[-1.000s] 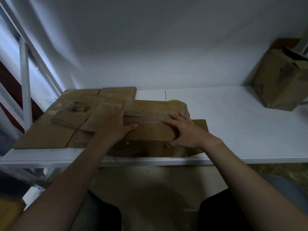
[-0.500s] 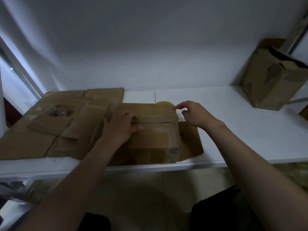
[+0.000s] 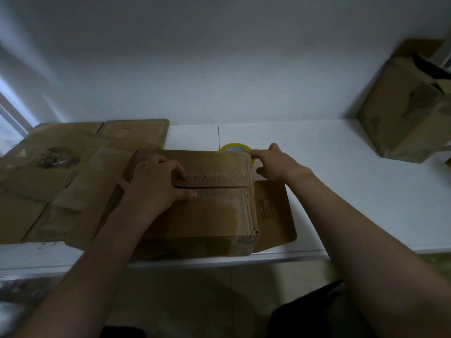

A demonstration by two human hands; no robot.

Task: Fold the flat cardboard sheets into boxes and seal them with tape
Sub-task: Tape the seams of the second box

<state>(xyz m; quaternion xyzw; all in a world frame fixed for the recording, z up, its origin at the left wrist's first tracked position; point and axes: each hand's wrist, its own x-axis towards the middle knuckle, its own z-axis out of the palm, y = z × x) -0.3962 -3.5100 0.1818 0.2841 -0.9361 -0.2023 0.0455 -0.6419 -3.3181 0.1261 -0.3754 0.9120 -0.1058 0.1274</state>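
I've got the left hand point(image 3: 156, 184) pressing flat on the top flaps of the box point(image 3: 207, 215), fingers straight across the seam. The box sits at the front edge of the desk point(image 3: 341, 179). The right hand point(image 3: 275, 164) is at its far right corner, forefinger touching the yellow tape roll point(image 3: 234, 147). Whether those fingers grip the roll, I can't tell. Flat sheets point(image 3: 61, 172) lie along the left edge.

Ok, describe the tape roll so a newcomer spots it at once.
On the white table, find the box at the front edge. The tape roll peeks out behind its far right corner, by the right hand. It alone is yellow and round.
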